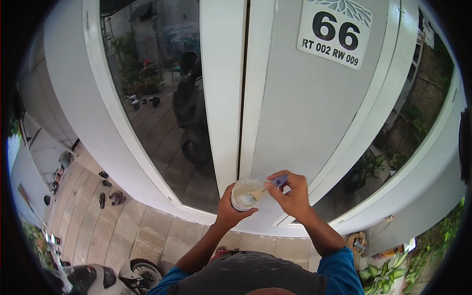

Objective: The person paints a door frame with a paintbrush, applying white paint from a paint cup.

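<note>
Before gray paneling (305, 118), lower center, a cup (242, 188) is being clasped in the left hand (229, 210), seemingly steadied for the brush (257, 193) being pinched in the right hand (292, 194).

Soft, diffuse daylight falls evenly, leaving only faint shadows on the floor (157, 226). The dark glass pane (157, 113) throws back mirror-like reflections. Fisheye distortion strongly bows the white frame (111, 98), black vignetting swallows the corners, and the number plate (335, 37) reads crisply while the outer margins soften.
</note>
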A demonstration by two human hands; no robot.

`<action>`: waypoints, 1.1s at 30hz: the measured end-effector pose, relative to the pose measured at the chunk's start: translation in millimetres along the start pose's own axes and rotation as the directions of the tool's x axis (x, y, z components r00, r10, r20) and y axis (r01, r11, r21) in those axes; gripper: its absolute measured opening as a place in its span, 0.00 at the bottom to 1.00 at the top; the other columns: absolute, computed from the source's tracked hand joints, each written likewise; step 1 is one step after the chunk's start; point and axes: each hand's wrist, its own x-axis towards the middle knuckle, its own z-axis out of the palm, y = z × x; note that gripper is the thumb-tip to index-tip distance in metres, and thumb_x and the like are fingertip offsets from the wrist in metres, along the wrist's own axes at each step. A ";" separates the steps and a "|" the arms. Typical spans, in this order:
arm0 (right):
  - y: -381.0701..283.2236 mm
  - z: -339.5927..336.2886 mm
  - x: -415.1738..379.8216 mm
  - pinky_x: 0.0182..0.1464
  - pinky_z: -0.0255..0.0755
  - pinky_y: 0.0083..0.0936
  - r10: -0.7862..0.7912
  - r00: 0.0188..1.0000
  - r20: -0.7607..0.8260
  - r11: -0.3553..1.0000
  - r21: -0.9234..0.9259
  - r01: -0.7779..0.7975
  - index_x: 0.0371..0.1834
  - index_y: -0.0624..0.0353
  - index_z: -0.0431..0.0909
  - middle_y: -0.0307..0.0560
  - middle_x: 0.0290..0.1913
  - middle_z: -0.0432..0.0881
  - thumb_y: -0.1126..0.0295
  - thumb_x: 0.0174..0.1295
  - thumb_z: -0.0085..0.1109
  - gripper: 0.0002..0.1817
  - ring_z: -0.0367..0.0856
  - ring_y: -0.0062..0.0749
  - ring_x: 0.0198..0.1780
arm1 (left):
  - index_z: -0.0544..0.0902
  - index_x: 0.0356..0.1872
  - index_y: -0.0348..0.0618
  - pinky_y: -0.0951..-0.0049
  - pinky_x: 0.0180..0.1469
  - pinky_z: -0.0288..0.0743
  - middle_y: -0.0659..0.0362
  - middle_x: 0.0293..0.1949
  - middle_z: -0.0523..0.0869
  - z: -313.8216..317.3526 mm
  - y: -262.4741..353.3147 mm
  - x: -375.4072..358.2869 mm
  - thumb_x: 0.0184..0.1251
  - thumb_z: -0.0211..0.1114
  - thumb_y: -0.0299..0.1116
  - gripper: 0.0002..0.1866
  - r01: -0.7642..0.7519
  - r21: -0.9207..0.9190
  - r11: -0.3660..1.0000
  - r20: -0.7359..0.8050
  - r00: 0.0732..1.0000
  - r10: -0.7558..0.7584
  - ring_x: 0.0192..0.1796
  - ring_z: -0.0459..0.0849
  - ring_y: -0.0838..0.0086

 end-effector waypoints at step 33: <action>-108.6 -129.0 139.8 0.45 0.81 0.29 -0.287 0.845 -0.451 0.849 0.289 0.443 0.52 0.66 0.82 0.49 0.43 0.89 0.58 0.75 0.64 0.18 0.89 0.32 0.40 | 0.68 0.71 0.35 0.60 0.68 0.75 0.47 0.62 0.81 -6.2 -5.5 -36.7 0.41 0.91 0.39 0.54 0.077 0.031 0.997 -0.122 0.990 -0.073 0.65 0.82 0.60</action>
